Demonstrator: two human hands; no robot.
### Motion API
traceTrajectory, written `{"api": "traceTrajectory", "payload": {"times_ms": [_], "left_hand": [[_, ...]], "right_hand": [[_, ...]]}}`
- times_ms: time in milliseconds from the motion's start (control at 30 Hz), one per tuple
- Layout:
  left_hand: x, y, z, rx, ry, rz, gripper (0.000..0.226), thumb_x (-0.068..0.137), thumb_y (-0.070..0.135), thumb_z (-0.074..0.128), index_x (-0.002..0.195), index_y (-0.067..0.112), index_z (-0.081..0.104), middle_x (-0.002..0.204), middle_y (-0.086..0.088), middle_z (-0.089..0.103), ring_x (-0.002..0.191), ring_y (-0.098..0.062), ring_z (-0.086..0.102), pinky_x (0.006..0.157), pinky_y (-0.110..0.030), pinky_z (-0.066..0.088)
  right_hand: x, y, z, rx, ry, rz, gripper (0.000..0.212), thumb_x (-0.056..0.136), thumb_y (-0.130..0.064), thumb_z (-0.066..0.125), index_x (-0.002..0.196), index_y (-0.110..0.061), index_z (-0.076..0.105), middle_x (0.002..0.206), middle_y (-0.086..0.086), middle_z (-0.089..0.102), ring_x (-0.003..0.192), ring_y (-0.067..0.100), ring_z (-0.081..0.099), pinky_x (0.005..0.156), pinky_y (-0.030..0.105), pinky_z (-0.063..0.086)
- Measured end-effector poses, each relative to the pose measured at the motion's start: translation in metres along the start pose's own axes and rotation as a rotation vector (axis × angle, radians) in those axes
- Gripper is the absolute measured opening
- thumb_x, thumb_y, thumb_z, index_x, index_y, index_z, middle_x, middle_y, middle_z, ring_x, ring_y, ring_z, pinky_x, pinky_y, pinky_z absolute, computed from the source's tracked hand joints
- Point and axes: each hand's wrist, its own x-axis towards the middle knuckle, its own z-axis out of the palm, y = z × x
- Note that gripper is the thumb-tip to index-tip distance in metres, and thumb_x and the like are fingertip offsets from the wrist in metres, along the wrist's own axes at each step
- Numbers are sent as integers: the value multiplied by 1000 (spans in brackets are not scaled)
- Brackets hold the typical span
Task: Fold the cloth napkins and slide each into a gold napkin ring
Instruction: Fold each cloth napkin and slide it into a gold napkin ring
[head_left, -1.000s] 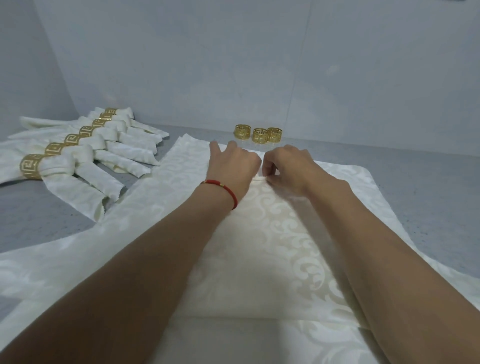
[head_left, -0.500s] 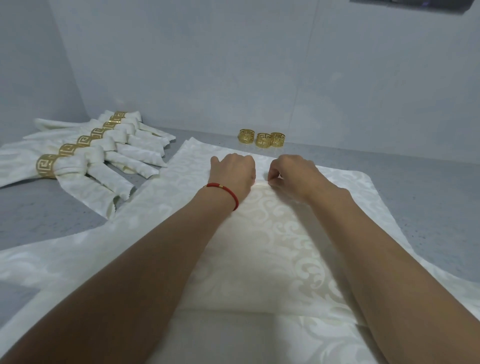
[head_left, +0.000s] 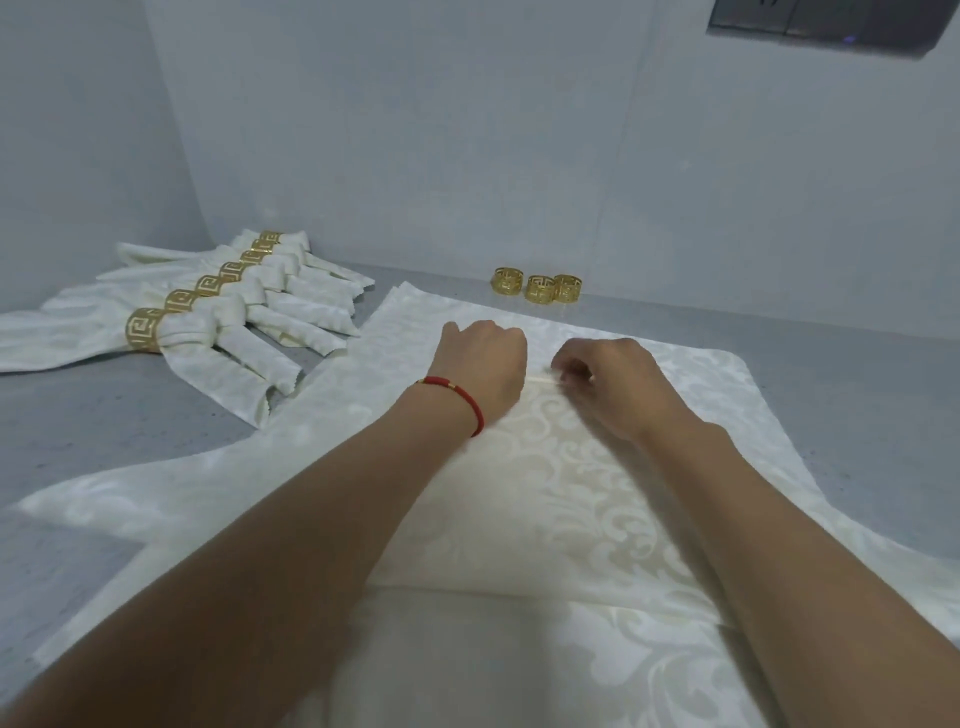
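A cream patterned cloth napkin (head_left: 582, 499) lies spread on the grey table, its near part folded over toward the middle. My left hand (head_left: 480, 364), with a red cord at the wrist, and my right hand (head_left: 608, 379) sit side by side on the far edge of that folded layer. Both hands have curled fingers pinching the cloth edge between them. Three loose gold napkin rings (head_left: 537, 285) stand in a row beyond the napkin by the wall.
Several finished napkins in gold rings (head_left: 208, 322) lie in a row at the far left. More flat cream cloth (head_left: 130, 493) extends to the left and front under my arms. Grey walls close the back and left; bare grey table (head_left: 857, 415) at right.
My hands have drawn slightly apart along the folded edge and stay gripping it. The view has tilted up a little, so everything sits lower in frame.
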Motion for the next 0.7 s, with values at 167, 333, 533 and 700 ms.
{"api": "traceTrajectory", "payload": {"times_ms": [167, 333, 533, 700], "left_hand": [[0, -10, 16, -343, 59, -138, 28, 95, 21, 59, 121, 24, 69, 108, -4, 68, 103, -25, 62, 86, -32, 49], [-2, -3, 11, -54, 48, -42, 23, 96, 16, 56, 74, 20, 54, 87, 3, 47, 91, -23, 51, 73, -33, 31], [-11, 6, -9, 120, 10, 53, 34, 66, -10, 40, 70, 24, 45, 76, 2, 51, 84, -23, 49, 82, -37, 31], [-10, -5, -5, -71, -116, 59, 30, 78, -8, 48, 62, 16, 42, 77, -14, 52, 86, -35, 58, 67, -37, 38]], "right_hand": [[-1, 0, 7, 109, 57, 135, 16, 94, -7, 69, 106, -9, 80, 106, 7, 75, 101, 25, 67, 83, 29, 46], [2, 0, 2, -20, 11, 131, 6, 93, -15, 70, 95, -17, 76, 98, -1, 72, 102, 24, 58, 85, 40, 47], [0, -6, -14, -173, -159, -20, 16, 89, -8, 64, 100, -18, 68, 102, 0, 64, 101, 25, 55, 81, 39, 43], [-7, -10, -19, -57, -145, 54, 20, 94, -7, 57, 103, -15, 73, 96, 0, 69, 92, 23, 61, 78, 35, 47]]}}
